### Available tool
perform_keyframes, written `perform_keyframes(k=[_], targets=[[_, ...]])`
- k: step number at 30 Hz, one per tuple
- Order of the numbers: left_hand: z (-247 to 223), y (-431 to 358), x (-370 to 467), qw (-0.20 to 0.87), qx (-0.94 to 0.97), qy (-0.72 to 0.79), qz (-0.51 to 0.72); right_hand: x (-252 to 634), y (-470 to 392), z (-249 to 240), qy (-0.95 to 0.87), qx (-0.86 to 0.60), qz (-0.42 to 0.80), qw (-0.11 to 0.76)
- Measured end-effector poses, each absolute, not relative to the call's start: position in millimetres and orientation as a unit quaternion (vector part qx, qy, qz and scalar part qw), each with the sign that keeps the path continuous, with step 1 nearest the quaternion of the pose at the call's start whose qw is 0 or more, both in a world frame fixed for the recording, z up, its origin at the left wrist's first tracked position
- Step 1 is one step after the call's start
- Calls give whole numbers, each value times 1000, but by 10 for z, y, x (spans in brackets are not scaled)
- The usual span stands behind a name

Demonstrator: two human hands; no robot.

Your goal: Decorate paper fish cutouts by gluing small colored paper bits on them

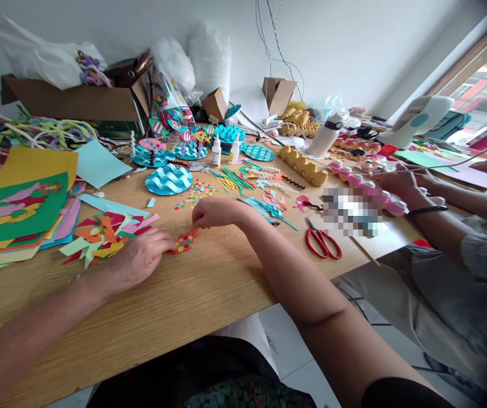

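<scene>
A small red paper fish (184,242) with colored dots lies on the wooden table between my hands. My left hand (144,255) is closed, its fingertips on the fish's left end. Bent down at the wrist, my right hand (214,213) has its fingers pressed together just above the orange tail; whether they grip the tail is too small to tell. Behind the fish are loose paper dots (199,191) and a blue disc (168,180) with wavy white strips. Colored paper scraps (103,235) lie beside my left hand.
Red scissors (323,241) lie to the right of my right forearm. Glue bottles (216,151) and finished fish pieces stand farther back. Paper sheets (18,209) are stacked on the left. At the right, another person's hands work at a pink egg-carton strip (368,190).
</scene>
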State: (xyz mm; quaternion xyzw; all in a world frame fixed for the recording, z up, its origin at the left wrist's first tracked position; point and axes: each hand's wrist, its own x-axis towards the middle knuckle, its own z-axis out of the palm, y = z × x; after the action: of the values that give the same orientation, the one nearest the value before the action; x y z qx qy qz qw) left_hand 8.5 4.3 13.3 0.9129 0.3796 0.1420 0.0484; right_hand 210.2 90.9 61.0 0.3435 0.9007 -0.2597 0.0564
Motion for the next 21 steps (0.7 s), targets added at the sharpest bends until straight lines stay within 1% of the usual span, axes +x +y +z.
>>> perform_keyframes(k=[2,4,6,8,11,15,21], targets=[[126,38,83,42,913,379,147,2139,948,610,883,381,-274,2],[106,27,79,37,913,375,157,2165,1000,591,867,426,-254,-56],[74,14,71,40,912,371,169,2183,1060,555,856,465,-197,-110],[30,3,60,46,907,375,186,2205,1121,511,842,502,-136,-145],[-37,-5,36,43,898,376,225,2253,1203,447,813,557,-92,-139],[-72,-12,1,47,893,368,252,2288,1266,379,795,590,-89,-106],[-64,-39,-13,71,890,374,250,2213,1272,271,830,539,-112,-85]])
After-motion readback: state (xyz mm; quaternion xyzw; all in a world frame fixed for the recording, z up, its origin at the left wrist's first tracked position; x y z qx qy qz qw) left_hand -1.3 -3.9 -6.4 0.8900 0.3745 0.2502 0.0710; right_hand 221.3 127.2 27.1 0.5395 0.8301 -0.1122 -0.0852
